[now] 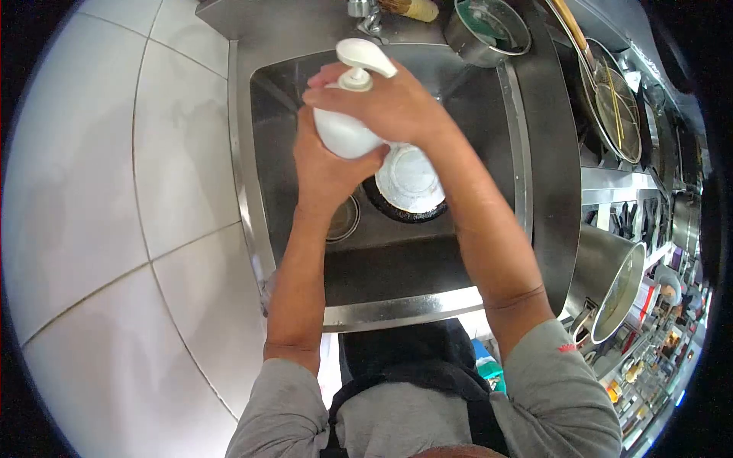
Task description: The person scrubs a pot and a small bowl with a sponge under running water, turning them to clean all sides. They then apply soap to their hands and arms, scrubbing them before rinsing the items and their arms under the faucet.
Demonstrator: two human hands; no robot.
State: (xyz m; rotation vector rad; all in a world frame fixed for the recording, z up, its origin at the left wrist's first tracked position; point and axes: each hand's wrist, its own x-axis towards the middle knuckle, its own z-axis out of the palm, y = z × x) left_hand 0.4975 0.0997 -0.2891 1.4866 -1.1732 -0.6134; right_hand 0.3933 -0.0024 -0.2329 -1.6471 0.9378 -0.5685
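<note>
Over the sink (389, 275) I hold a white pump bottle (343, 131) with its pump top (365, 57) pointing up and away. My left hand (328, 172) is wrapped round the lower body of the bottle. My right hand (393, 103) closes round its upper part, just below the pump. Beneath my hands, a white round dish (410, 179) lies in the sink on a dark round pan (405, 216), partly hidden by my right arm. A round rimmed vessel (347, 221) shows beside my left wrist, mostly covered by it.
A faucet (370, 19) and a brush (412, 8) are at the sink's far edge. A metal pot (485, 34) with something green inside stands at the far right corner. Strainers (618, 111) and a large pot (622, 294) are to the right; white tiles (76, 191) line the left.
</note>
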